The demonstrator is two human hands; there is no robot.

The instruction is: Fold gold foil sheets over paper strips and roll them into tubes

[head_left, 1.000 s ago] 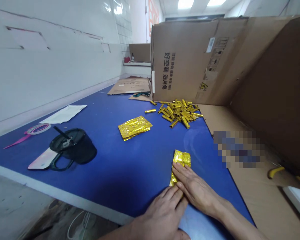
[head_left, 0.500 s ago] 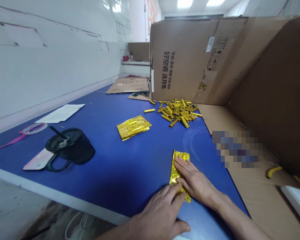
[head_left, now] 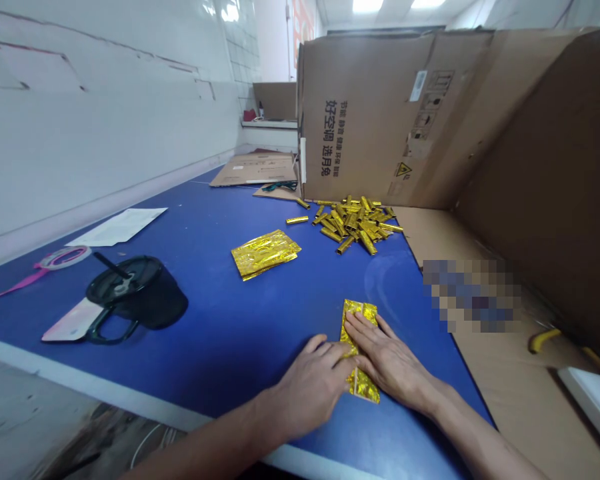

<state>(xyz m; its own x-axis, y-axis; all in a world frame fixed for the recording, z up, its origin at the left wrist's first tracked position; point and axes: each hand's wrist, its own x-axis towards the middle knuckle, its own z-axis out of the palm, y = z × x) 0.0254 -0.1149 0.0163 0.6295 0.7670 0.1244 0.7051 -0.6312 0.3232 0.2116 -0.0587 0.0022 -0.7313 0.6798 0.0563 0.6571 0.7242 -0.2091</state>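
Pressing a narrow strip of crinkled gold foil [head_left: 367,387] onto the smooth blue tabletop [head_left: 220,360] with the flattened, unclenched right hand [head_left: 397,360]; touching the strip's left edge with the curled left hand [head_left: 315,380], leaving unclear whether pinching or only resting. Working near a stack of rectangular gold foil sheets [head_left: 266,255] and a heap of short gold foil tubes [head_left: 353,223].

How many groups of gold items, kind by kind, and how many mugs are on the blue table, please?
Flat gold foil at the left hand and right hand: 1
Stack of flat gold pieces: 1
Heap of gold tubes, strays included: 1 (tubes overlap too much to count singly)
Dark mug: 1
Total: 4
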